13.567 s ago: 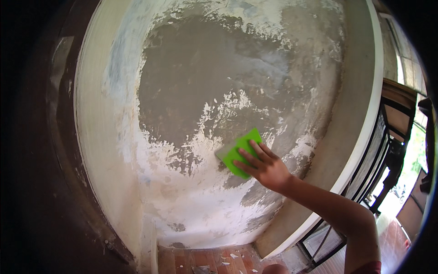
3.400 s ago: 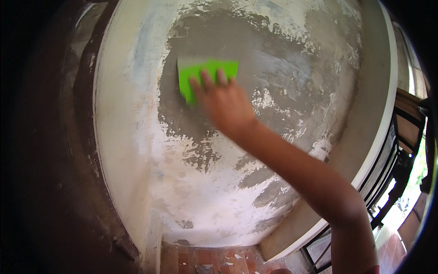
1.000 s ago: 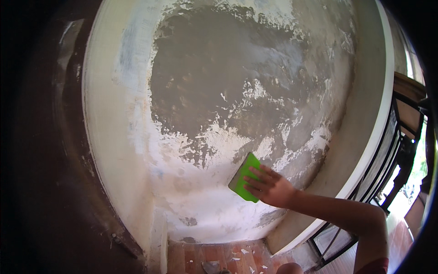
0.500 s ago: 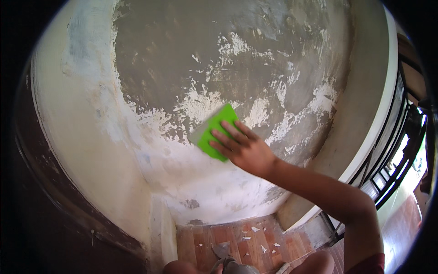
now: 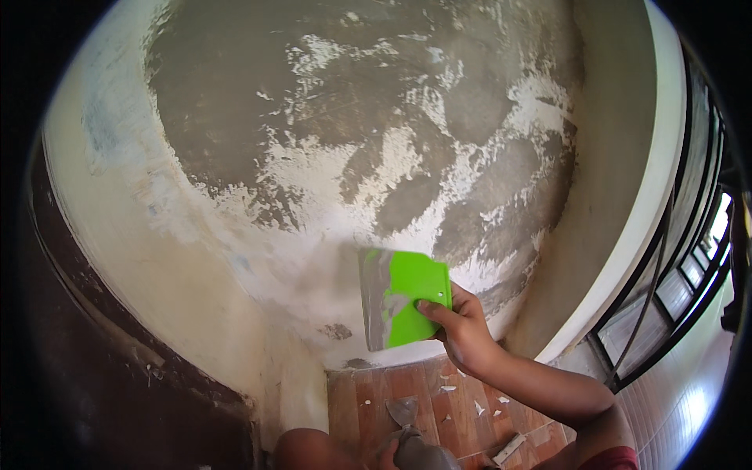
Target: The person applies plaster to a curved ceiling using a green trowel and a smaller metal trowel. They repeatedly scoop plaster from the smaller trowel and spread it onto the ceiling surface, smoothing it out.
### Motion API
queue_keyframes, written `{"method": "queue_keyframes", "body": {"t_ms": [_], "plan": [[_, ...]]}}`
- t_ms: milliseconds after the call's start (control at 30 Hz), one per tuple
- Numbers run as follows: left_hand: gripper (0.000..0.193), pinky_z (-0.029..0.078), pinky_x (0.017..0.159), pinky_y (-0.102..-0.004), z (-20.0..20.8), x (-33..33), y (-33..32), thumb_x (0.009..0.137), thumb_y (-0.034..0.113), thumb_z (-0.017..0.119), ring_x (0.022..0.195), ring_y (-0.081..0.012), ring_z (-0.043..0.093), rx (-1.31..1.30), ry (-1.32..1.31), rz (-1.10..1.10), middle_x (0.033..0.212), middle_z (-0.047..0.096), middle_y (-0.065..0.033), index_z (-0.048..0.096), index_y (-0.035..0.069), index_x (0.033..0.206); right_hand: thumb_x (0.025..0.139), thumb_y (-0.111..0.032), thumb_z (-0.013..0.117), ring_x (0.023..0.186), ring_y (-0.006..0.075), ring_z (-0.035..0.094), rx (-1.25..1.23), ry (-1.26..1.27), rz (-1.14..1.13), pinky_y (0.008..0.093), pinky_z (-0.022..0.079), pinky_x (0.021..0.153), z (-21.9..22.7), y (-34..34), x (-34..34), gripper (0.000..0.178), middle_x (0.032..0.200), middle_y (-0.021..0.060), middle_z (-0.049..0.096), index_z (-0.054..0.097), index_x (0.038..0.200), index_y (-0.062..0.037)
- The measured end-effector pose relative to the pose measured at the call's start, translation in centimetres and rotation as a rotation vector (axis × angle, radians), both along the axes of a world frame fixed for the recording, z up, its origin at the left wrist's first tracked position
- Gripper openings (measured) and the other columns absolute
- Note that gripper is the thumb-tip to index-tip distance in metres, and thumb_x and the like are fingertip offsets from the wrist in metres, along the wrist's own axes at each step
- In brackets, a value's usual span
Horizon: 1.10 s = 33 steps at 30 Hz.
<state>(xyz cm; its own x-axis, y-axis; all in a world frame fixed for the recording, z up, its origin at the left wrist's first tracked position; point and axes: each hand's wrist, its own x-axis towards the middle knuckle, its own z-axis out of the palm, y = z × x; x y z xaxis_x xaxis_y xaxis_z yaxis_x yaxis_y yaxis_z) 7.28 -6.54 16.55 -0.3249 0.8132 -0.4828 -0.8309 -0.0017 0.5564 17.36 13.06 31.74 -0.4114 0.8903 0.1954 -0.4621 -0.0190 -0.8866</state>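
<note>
My right hand grips a flat green plastic spreader by its right edge, thumb on the near face and fingers behind. Grey putty coats the spreader's left edge and smears its middle. It is held in front of the lower wall, which is white with a large patch of grey putty. At the bottom edge, my left hand shows only a few fingers, closed by what looks like a putty knife with a grey fan-shaped blade. A grey rounded mass beside the fingers is partly cut off.
White flakes lie scattered on the brown tiled floor. A small pale block rests near my knee. To the left is a dark brown panel; to the right, a wall ledge and black-framed window bars.
My right hand has come down from the wall and turned, so the spreader's putty-smeared face now shows. My view has shifted, and more of the floor is visible.
</note>
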Motion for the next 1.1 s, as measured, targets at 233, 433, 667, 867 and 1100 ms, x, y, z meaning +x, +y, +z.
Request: {"method": "queue_keyframes", "body": {"t_ms": [233,433,667,867,1100], "plan": [[0.032,0.052,0.088,-0.0354,-1.8,2.0,-0.6,0.096,0.035,0.052,0.096,-0.0214,0.064,0.015,0.067,-0.072,0.102,0.069,-0.0063,0.067,0.009,0.107,0.098,-0.010,0.057,0.093,0.0125,0.064,0.194,-0.405,-0.006,0.0305,0.053,0.082,-12.6,2.2,4.1,0.028,0.105,0.0073,0.070,0.061,0.123,0.0020],[0.030,0.052,0.089,-0.0354,-3.2,3.0,-0.3,0.096,0.032,0.053,0.096,-0.0214,0.065,-0.058,0.109,-0.102,0.100,0.069,-0.0074,0.068,0.007,0.105,0.088,-0.016,0.063,0.090,0.0264,0.071,0.158,-0.817,-0.069,0.0384,0.054,0.080,-24.7,1.7,8.6,0.035,0.102,0.0193,0.072,0.062,0.118,0.0029],[0.029,0.053,0.088,-0.0349,-1.5,4.9,-0.4,0.096,0.029,0.052,0.094,-0.0201,0.065,-0.047,0.079,-0.142,0.098,0.069,-0.0063,0.068,0.006,0.104,0.087,-0.022,0.061,0.096,0.0432,0.065,0.395,-0.830,0.077,0.0480,0.052,0.083,-27.3,-2.1,8.7,0.038,0.101,0.0245,0.068,0.059,0.119,-0.0027],[0.027,0.053,0.087,-0.0335,0.2,5.4,-1.1,0.097,0.025,0.050,0.091,-0.0193,0.066,-0.296,-0.031,-0.219,0.097,0.069,-0.0050,0.067,0.005,0.104,0.088,-0.017,0.062,0.093,0.0412,0.066,0.318,-0.874,0.069,0.0463,0.051,0.080,-24.0,-1.4,8.3,0.031,0.097,0.0246,0.067,0.060,0.115,-0.0012],[0.027,0.049,0.090,-0.0325,-1.3,5.2,-1.8,0.097,0.023,0.050,0.098,-0.0179,0.063,-0.153,-0.018,-0.147,0.103,0.069,-0.0057,0.067,0.004,0.106,0.096,-0.012,0.060,0.075,0.0309,0.070,0.472,-0.853,-0.059,0.0386,0.054,0.066,-14.0,0.9,5.2,0.029,0.083,0.0231,0.068,0.051,0.122,-0.0013]]}}
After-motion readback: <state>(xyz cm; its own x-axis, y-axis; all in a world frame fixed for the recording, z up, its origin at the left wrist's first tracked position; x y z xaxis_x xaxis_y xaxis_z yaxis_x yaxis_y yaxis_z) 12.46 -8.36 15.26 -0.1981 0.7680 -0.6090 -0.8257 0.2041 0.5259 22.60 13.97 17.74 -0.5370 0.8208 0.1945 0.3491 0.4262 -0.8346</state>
